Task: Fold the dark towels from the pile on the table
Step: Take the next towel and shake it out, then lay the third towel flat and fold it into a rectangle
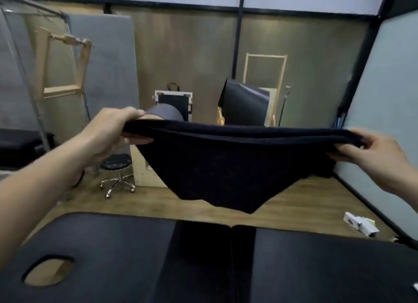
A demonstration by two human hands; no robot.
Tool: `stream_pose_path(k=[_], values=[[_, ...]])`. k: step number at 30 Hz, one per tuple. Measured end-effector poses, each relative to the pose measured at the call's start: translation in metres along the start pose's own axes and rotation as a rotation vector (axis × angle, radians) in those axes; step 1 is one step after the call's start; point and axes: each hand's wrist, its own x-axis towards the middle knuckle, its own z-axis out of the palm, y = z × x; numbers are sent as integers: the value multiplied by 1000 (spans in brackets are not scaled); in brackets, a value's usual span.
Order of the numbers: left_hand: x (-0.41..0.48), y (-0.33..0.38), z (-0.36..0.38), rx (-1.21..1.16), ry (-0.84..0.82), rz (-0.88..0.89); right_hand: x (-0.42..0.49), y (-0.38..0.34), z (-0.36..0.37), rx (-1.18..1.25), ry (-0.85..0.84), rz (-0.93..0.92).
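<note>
- Head view: you hold a dark navy terry towel [226,167] up in the air, stretched left to right above the far edge of the black padded table [108,241].
- Your left hand [113,130] pinches the towel's left top corner, fingers curled over the edge and thumb underneath.
- Your right hand [371,153] grips the right top corner the same way, fingers wrapped over the hem and thumb below.
- Two edges run side by side along the top, so the towel looks doubled once. Its lower part sags to an uneven point and touches nothing.
- Judging by that, you are early in this towel: one fold seems made, and the rest, plus laying it down, is left.
- Neither a pile nor a finished stack shows here. A darker band crosses the table's middle, and you cannot tell whether it is cloth or a seam.
- A black round swivel stool [116,164] stands on the floor, far left.
</note>
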Motion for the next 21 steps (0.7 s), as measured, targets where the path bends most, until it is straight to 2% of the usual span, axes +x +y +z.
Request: stream_pose_path(k=[2, 4, 7, 9, 10, 13, 16, 19, 21], values=[[-57, -59, -12, 258, 87, -60, -65, 45, 0, -123, -68, 51], [-128, -126, -23, 521, 92, -136, -145, 91, 0, -196, -124, 209], [-226, -220, -45, 574, 45, -430, -263, 152, 3, -282, -280, 412], [-284, -258, -53, 546, 68, -646, -324, 182, 5, -385, -450, 470], [-309, -265, -52, 494, 101, -708, -345, 191, 5, -420, -474, 480], [-354, -275, -49, 365, 241, -726, -371, 205, -3, -437, -408, 512], [-376, -277, -42, 208, 296, -803, -384, 199, -9, -408, -422, 559], [-396, -283, -41, 94, 268, -909, -399, 196, -12, -383, -403, 641], [-412, -290, -45, 152, 206, -981, -412, 198, -13, -211, -295, 782]])
